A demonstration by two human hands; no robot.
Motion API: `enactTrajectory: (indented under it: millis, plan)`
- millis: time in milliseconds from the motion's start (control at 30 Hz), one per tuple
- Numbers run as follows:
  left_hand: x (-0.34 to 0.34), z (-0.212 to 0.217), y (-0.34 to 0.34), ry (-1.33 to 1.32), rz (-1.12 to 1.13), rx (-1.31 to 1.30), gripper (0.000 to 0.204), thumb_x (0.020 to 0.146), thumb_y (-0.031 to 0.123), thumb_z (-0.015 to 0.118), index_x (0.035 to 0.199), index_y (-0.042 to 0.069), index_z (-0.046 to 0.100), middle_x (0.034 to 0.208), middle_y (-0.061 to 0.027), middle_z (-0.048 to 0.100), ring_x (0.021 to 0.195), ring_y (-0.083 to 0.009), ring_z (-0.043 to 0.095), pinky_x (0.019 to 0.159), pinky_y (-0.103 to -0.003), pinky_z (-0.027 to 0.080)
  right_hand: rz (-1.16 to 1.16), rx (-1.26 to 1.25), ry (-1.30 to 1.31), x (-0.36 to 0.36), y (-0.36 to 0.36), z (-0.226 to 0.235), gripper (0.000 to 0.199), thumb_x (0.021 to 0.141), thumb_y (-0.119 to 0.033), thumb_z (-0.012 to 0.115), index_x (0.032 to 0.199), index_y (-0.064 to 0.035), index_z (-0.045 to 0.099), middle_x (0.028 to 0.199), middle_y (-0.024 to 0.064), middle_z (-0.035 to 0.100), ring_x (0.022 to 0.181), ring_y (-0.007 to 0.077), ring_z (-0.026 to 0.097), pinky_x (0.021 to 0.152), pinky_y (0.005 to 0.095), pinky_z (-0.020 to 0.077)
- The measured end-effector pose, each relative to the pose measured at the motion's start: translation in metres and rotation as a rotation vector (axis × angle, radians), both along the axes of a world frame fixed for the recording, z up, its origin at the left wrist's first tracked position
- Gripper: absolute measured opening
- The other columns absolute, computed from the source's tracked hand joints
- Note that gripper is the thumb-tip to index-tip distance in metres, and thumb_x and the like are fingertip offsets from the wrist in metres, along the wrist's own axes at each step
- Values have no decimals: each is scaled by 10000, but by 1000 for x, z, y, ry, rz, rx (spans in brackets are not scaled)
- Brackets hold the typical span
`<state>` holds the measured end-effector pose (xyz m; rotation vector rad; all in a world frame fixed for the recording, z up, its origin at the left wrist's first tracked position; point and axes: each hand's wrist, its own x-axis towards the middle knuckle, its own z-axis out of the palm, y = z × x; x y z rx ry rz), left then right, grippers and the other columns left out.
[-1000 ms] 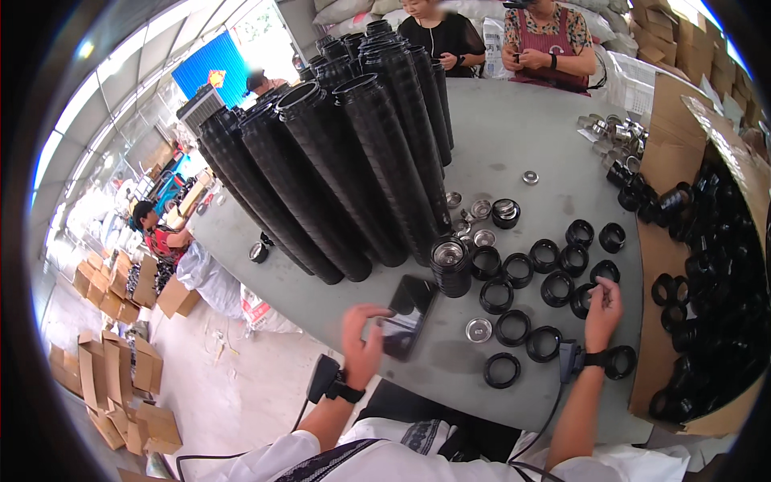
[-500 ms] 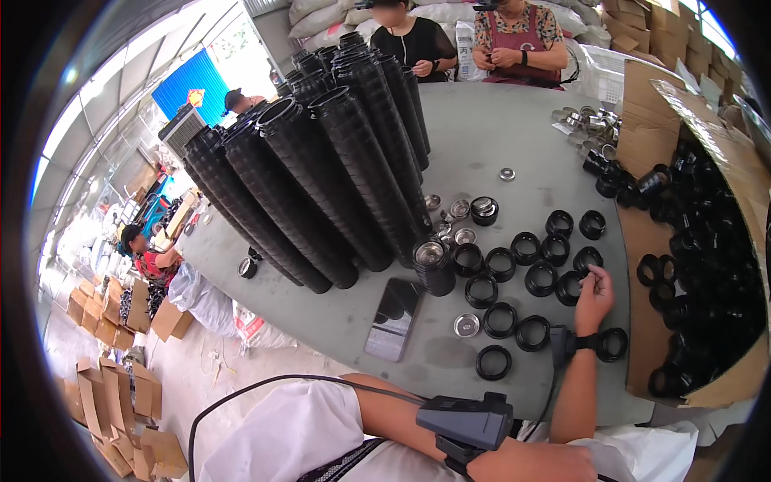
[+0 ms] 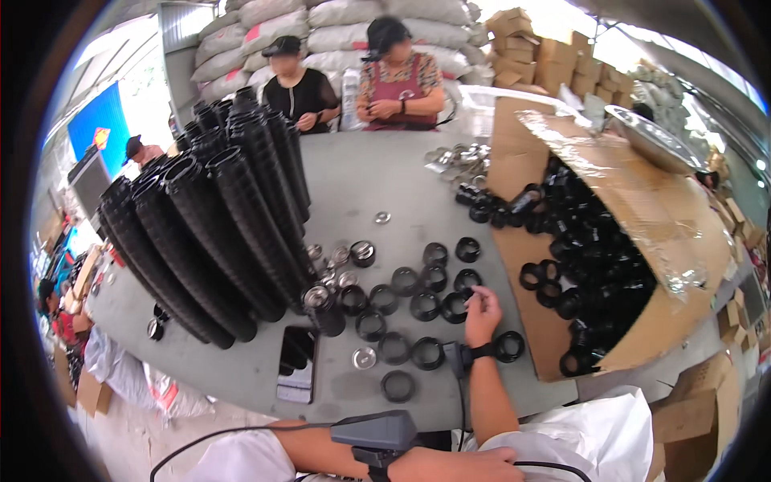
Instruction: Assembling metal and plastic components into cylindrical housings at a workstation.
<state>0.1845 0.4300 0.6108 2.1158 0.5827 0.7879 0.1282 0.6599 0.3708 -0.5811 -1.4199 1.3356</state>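
Saw a big grey surface point(image 3: 345, 177), with a wide brown box point(image 3: 634, 217) full of black pieces point(image 3: 594, 261) at the right. Saw tall black stacks point(image 3: 229, 253) standing close together on the left; might topple from one bump, being so high and thin. Found the left hand point(image 3: 478, 466) low down, near the right arm point(image 3: 491, 394); could not tell fingers apart from fingers together. Found the right hand point(image 3: 483, 315) with fingertips at a black ring point(image 3: 446, 315) on the surface, among others like it; could not tell a grip from a touch. Might knock its neighbours away by reaching in clumsily. Saw a dark phone point(image 3: 298, 365) too; might get pushed off by a careless elbow. Noticed small silver caps point(image 3: 364, 358) last; might slide away after a nudge.
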Motion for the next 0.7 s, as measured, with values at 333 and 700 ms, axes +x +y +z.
enactTrajectory:
  millis: [333,700]
  plan:
    - [16,-24,-8,-234,-133,-21,132,808,112,498,726,12,469,692,-198,515,646,-335,512,660,-381,376,-171,75,-110,138,-90,46,130,850,25,489,925,-10,589,642,23,526,599,93,510,558,214,412]
    - [15,-40,-22,-520,-117,43,173,824,104,538,705,3,465,636,-155,516,560,-286,500,542,-366,396,-310,616,-838,196,-76,26,464,700,-51,630,1152,-12,534,1168,197,531,1092,340,476,921,412,381]
